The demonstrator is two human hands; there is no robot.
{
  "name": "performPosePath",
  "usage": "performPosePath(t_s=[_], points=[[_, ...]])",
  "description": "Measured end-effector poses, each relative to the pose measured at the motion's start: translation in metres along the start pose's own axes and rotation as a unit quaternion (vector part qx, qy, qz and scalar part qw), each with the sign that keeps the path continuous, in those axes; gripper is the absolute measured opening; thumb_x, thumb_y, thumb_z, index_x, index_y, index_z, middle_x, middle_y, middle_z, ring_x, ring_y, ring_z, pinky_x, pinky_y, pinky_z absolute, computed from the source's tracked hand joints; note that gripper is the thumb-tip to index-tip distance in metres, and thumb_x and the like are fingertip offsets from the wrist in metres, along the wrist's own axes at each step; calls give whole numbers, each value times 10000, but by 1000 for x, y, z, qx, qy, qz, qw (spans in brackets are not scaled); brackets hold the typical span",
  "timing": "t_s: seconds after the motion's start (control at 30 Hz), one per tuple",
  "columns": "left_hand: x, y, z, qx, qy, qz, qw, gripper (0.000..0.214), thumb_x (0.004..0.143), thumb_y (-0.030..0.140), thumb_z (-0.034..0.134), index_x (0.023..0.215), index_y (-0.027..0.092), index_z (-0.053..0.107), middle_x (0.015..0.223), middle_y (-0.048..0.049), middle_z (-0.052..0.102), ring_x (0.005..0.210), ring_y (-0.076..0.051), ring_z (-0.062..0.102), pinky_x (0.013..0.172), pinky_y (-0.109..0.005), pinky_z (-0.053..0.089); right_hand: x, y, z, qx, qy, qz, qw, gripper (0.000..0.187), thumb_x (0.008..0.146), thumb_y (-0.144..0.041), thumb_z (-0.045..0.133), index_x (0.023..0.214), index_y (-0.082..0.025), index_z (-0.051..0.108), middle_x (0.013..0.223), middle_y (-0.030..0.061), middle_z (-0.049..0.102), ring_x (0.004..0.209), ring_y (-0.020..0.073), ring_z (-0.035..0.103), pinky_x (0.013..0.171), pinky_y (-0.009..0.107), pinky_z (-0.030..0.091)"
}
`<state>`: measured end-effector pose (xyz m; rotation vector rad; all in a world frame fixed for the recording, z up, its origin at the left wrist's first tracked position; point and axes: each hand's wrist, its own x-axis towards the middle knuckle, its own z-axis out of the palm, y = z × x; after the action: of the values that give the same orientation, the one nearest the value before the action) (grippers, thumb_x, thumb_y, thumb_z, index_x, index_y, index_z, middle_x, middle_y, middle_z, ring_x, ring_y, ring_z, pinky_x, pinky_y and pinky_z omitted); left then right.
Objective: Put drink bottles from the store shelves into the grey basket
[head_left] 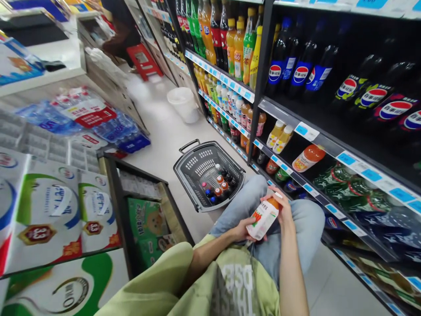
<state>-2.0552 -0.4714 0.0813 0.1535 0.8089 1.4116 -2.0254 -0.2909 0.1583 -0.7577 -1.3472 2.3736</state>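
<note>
I am crouched in a shop aisle, knees in blue jeans. Both hands hold one small orange-capped drink bottle [264, 218] with a white label over my knees. My left hand [242, 229] grips its lower end. My right hand [283, 206] wraps round its top by the cap. On the floor just ahead sits a grey shopping basket [197, 169] with several bottles standing in it, caps up.
Drink shelves [305, 131] run along the right with juice and cola bottles and blue price tags. An orange-capped bottle [307, 158] lies on its side on a low shelf. Boxed goods and water packs [82, 118] stack on the left. A white bucket [184, 103] and a person stand farther down.
</note>
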Motion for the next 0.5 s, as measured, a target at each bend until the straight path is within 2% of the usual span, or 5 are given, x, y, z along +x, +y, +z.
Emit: performPosePath(t_s=[0.13,0.2,0.3,0.4,0.5], points=[[-4,5,-7,-12,11,-33,999,903,940,785,261,1050,22,732,708,-202,729,372,-78,310,461,-255,193,4,4,8,3,4,-2,1000,610,707,-451,852,1243,-211,690,736,36,789,752,318,794,679,415,621],[0,3,-10,-18,5,4,1000,895,924,821,342,1071,29,734,706,-191,740,371,-95,378,451,-245,190,9,8,9,3,28,-9,1000,647,716,-465,861,1284,-218,670,682,5,763,692,296,781,665,409,621],[15,-5,-14,-55,17,64,996,812,882,803,538,1156,61,724,801,-178,781,501,-170,587,486,-254,328,16,12,6,3,74,-21,997,693,715,-490,873,1315,-218,658,641,-28,732,641,268,765,660,401,623],[28,-10,-15,-115,63,81,988,722,894,719,640,1230,84,709,927,-156,800,724,-231,705,663,-313,495,21,16,2,4,153,-40,987,716,680,-488,890,1296,-201,665,613,-46,710,601,252,746,643,399,626],[31,-9,-11,-162,106,126,973,615,878,606,752,1268,134,698,1071,-114,796,902,-233,729,816,-327,538,25,18,-2,18,224,-41,974,693,634,-480,904,1219,-187,678,575,-65,672,571,244,731,620,395,627]])
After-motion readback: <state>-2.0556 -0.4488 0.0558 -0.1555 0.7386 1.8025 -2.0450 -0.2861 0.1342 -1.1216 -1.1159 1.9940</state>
